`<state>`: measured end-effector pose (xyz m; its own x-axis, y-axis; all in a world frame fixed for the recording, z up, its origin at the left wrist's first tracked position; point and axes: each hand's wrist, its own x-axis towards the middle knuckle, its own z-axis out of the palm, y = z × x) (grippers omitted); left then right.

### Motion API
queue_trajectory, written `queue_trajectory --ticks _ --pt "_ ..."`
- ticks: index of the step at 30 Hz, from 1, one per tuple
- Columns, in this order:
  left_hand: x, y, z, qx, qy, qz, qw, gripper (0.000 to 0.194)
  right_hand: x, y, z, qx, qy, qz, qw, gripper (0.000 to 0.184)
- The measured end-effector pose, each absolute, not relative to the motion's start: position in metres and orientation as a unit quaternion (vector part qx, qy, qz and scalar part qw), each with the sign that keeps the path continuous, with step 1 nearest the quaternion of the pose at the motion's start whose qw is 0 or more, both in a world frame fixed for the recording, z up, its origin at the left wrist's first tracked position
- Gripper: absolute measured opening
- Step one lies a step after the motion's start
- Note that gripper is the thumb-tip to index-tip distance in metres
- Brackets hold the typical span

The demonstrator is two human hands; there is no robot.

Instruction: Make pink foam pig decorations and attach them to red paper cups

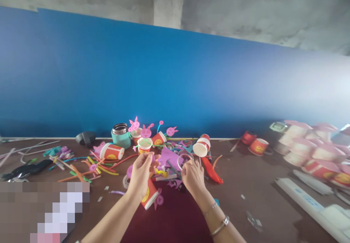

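Note:
My right hand (193, 175) grips a thin, pale ring that looks like a roll of clear tape (180, 161), above the pile of craft scraps. To its left, my left hand (140, 173) has thumb and fingertips pinched together; whatever is between them is too small to make out. Below that hand a red and white paper cup (150, 196) lies tilted, partly hidden by the wrist. Purple foam sheet (169, 158) lies between the hands. Behind them stands a paper cup with a pink animal face (147, 131) above it.
More paper cups (112, 151) lie at left, near a teal jar (121, 136). Coloured pipe cleaners (82, 172) spread beside them. A red balloon-like piece (214, 172) and a double cup (201, 145) are right of centre. Stacked cups (317, 144) and a power strip (306, 203) occupy the far right.

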<state>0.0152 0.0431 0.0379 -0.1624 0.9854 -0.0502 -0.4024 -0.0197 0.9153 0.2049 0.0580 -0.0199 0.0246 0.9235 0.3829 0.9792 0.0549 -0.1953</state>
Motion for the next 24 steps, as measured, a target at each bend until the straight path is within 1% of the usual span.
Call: queue_trajectory --ticks 2,5,7,10,13,17,20,24 --pt "0.016 0.044 0.034 0.353 0.428 0.632 0.540 0.037 0.205 0.060 -0.019 -0.665 -0.704 -0.065 0.243 0.013" --pt "0.017 0.044 0.030 0.437 0.457 0.609 0.478 0.032 0.201 0.060 -0.014 -0.607 -0.720 -0.034 0.336 0.013" --pt "0.016 0.042 0.028 0.544 0.476 0.569 0.392 0.030 0.197 0.058 -0.010 -0.552 -0.736 0.006 0.391 0.014" --pt "0.017 0.038 0.027 0.700 0.455 0.493 0.246 0.034 0.190 0.052 -0.006 -0.496 -0.750 0.043 0.436 0.013" --pt "0.019 0.037 0.022 0.766 0.446 0.433 0.164 0.042 0.184 0.047 -0.004 -0.469 -0.764 0.042 0.441 0.012" --pt "0.024 0.037 0.017 0.784 0.451 0.410 0.115 0.043 0.179 0.043 -0.001 -0.447 -0.784 0.038 0.429 0.014" --pt "0.025 0.037 0.017 0.783 0.452 0.415 0.104 0.038 0.179 0.042 0.001 -0.440 -0.787 0.032 0.431 0.015" --pt "0.023 0.037 0.020 0.769 0.457 0.434 0.113 0.023 0.179 0.039 0.004 -0.437 -0.787 0.027 0.434 0.015"
